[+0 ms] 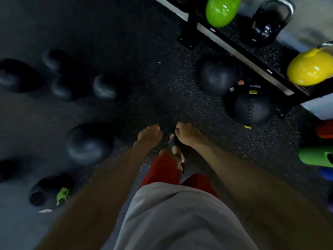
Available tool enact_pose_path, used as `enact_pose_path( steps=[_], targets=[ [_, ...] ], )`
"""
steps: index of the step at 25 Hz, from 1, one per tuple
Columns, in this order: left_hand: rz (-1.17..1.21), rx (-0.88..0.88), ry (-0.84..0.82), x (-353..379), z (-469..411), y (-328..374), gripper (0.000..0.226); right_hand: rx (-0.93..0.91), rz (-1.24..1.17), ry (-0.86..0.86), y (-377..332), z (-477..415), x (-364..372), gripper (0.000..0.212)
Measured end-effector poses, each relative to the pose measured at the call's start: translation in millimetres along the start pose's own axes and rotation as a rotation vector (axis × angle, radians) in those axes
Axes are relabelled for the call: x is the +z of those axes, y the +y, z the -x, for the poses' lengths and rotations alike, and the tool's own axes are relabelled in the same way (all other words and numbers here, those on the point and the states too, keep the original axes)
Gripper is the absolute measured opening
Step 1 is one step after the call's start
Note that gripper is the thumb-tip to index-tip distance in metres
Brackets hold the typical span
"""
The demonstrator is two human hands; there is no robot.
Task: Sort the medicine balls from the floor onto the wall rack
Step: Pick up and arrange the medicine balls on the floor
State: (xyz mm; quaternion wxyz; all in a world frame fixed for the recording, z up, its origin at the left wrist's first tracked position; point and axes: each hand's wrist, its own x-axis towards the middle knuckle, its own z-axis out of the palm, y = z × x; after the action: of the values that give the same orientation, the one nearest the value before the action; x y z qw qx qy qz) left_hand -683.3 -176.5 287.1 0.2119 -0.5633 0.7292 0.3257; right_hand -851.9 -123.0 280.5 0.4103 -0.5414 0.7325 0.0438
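Observation:
Several black medicine balls lie on the dark speckled floor. One large ball (pixel 89 143) rests to my left and smaller ones (pixel 104 86) lie farther off at the left. Two more sit under the rack: a smooth ball (pixel 218 75) and a laced ball (pixel 252 108) with yellow tags. The black rack (pixel 239 51) runs diagonally at the upper right. My left hand (pixel 149 135) and my right hand (pixel 187 133) hang side by side over bare floor, fingers curled, holding nothing.
Kettlebells stand on the rack's low shelf: green (pixel 221 10), black (pixel 266 24) and yellow (pixel 310 67). Orange (pixel 325 129), green (pixel 315 156) and blue items sit at the right edge. A black ball with a green mark (pixel 52 191) lies at the lower left. My feet are below my hands.

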Motion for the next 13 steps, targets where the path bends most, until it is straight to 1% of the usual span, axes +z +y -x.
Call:
enact_pose_path(
  steps=[5,7,8,9,11,13],
  targets=[
    [0.129,-0.131,0.058,13,59,-114,0.033,-0.122,0.128,-0.12,-95,16,56,0.029],
    [0.181,-0.205,0.061,21,85,-184,0.035,-0.198,0.228,-0.139,-159,22,90,0.031],
    [0.167,-0.203,0.051,24,87,-188,0.035,-0.189,0.247,-0.133,-162,22,92,0.032],
    [0.17,-0.216,0.035,27,92,-207,0.035,-0.195,0.266,-0.142,-179,25,100,0.033],
    [0.188,-0.221,0.012,26,113,-272,0.036,-0.214,0.293,-0.176,-238,25,135,0.033],
    [0.251,-0.251,0.021,26,123,-329,0.034,-0.215,0.318,-0.175,-289,22,164,0.033]
  ],
)
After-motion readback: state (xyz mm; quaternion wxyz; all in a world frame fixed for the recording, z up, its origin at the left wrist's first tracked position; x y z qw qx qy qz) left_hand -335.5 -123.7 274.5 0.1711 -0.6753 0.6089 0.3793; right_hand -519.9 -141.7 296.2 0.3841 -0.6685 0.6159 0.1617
